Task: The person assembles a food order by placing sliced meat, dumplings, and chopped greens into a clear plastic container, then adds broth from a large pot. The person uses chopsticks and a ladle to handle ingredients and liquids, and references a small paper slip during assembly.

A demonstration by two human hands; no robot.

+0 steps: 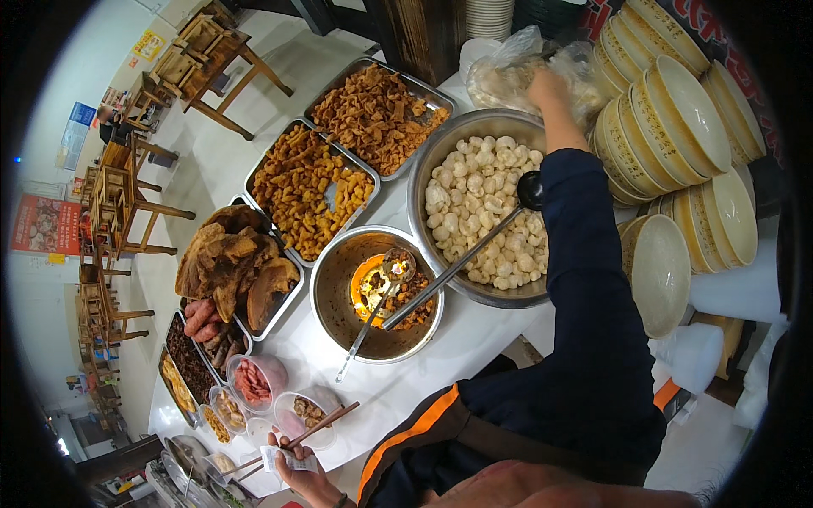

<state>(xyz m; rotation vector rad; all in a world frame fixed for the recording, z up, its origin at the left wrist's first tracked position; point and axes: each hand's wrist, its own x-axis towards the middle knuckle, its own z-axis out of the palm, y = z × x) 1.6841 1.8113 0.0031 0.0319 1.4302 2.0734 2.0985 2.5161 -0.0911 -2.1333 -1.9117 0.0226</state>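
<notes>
My left hand [303, 472], low at the left, has its fingers closed round wooden chopsticks [334, 416] and a small whitish slip [279, 461]. The chopsticks cross over a clear plastic tub [296, 410] of brown pieces. My right arm stretches to the far right. There my right hand [550, 90] is at a clear plastic bag [500, 80] with pale contents; its fingers are mostly hidden. Beside that arm stands a large steel basin [417, 199] of pale round balls [478, 199]. A dark ladle [529, 190] lies across it, its handle reaching over a steel pot [326, 326].
The pot holds orange-red oil and a metal strainer spoon [398, 264]. Trays of fried pieces [373, 114], golden fritters [309, 182] and large brown slabs [233, 262] line the table's far side. Stacked bowls [677, 118] stand right of my arm. Wooden tables [207, 63] are beyond.
</notes>
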